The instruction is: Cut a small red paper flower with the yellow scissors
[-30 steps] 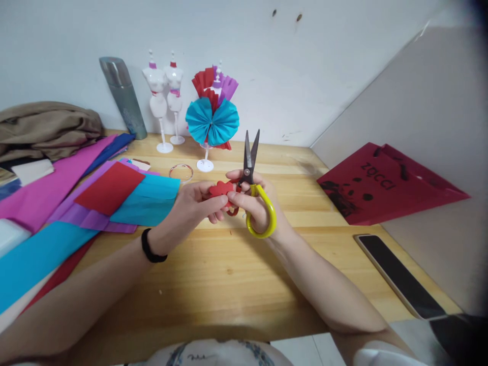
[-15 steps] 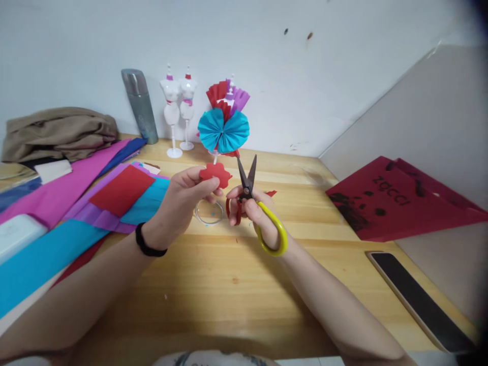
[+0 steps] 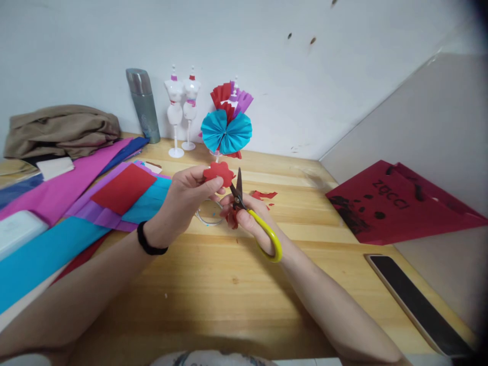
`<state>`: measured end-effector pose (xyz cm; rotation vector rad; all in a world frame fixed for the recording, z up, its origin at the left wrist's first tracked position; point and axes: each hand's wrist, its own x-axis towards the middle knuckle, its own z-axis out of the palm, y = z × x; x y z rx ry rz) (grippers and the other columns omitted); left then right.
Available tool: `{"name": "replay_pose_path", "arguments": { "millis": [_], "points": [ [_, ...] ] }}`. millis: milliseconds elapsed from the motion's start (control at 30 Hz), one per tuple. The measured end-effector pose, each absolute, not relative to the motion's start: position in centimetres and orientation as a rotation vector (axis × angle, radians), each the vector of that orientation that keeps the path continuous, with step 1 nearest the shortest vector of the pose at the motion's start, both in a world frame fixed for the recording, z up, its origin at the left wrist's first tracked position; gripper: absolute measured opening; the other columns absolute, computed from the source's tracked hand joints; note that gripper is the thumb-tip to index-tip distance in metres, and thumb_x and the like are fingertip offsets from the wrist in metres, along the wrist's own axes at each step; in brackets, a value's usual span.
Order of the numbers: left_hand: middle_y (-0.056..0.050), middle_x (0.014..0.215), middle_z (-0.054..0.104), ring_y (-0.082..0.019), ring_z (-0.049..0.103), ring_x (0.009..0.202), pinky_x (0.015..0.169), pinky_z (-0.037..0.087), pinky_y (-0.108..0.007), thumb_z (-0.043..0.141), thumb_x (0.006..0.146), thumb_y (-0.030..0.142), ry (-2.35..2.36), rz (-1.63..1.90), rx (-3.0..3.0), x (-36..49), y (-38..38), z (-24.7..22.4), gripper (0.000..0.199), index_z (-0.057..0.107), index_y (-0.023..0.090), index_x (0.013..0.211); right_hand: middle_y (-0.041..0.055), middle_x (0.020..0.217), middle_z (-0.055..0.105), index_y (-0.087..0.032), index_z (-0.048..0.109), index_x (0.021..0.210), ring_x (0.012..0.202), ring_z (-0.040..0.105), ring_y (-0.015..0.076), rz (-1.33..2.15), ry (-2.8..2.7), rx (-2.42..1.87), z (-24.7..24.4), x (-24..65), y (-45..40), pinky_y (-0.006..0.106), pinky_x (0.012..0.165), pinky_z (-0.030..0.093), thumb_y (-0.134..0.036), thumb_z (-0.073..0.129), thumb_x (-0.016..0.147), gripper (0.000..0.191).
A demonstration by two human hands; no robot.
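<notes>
Red paper flower (image 3: pixel 218 173) looks mostly cut: scalloped outline formed, red scraps (image 3: pixel 264 195) on the table right of our hands. We see a small nib at its right edge, so probably only trimming left there. Flower sits up off the table, pinched between our left hand's (image 3: pixel 186 190) thumb and fingers, most of it poking out past the fingertips. Our right hand (image 3: pixel 254 226) is wrapped around the scissors (image 3: pixel 237 200), blades apart by the flower's right edge; can't tell if touching.
</notes>
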<state>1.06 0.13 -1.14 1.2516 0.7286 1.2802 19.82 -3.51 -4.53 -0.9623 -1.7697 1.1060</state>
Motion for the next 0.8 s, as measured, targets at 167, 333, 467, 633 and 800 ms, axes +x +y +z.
{"name": "replay_pose_path", "arguments": {
  "millis": [167,333,467,633,800],
  "points": [
    [-0.001,0.064,0.071,-0.014,0.064,0.06,0.059,0.054,-0.027,0.077,0.075,0.029,0.745,1.27,1.352,1.03,0.03,-0.9,0.013,0.075,0.018,0.07,0.0062,0.09,0.063,-0.019,0.065,0.112,0.071,0.055,0.0181,1.068,-1.806,-0.998,-4.46,19.89,-3.54,0.031,0.063,0.046,-0.081,0.055,0.092,0.066],
    [-0.001,0.062,0.07,-0.014,0.062,0.059,0.059,0.052,-0.026,0.075,0.074,0.027,0.764,1.251,1.392,1.01,-0.04,-0.79,0.013,0.073,0.018,0.065,0.0054,0.088,0.062,-0.019,0.066,0.11,0.072,0.055,0.0184,1.035,-1.834,-1.07,-4.22,20.04,-3.68,0.03,0.063,0.044,-0.086,0.052,0.088,0.073],
    [-0.001,0.06,0.069,-0.013,0.061,0.058,0.058,0.051,-0.026,0.075,0.072,0.027,0.799,1.253,1.37,1.09,-0.09,-0.86,0.017,0.069,0.017,0.06,0.0043,0.086,0.061,-0.019,0.065,0.109,0.072,0.054,0.0179,1.027,-1.85,-1.1,-3.97,19.91,-3.78,0.03,0.064,0.042,-0.088,0.052,0.087,0.075],
    [-0.002,0.06,0.07,-0.014,0.062,0.058,0.058,0.051,-0.025,0.075,0.073,0.027,0.776,1.231,1.324,1.19,-0.12,-1.0,0.018,0.069,0.017,0.06,0.0037,0.085,0.059,-0.019,0.064,0.107,0.071,0.051,0.0176,1.003,-1.843,-1.091,-3.92,19.67,-3.77,0.029,0.063,0.041,-0.09,0.05,0.085,0.075],
    [-0.002,0.059,0.069,-0.013,0.06,0.057,0.057,0.049,-0.025,0.075,0.072,0.026,0.774,1.234,1.309,1.23,-0.15,-1.06,0.02,0.067,0.017,0.056,0.0026,0.083,0.056,-0.02,0.061,0.1,0.07,0.048,0.017,1.007,-1.874,-1.098,-3.84,19.72,-3.66,0.03,0.063,0.039,-0.09,0.05,0.086,0.073]
  ]
}}
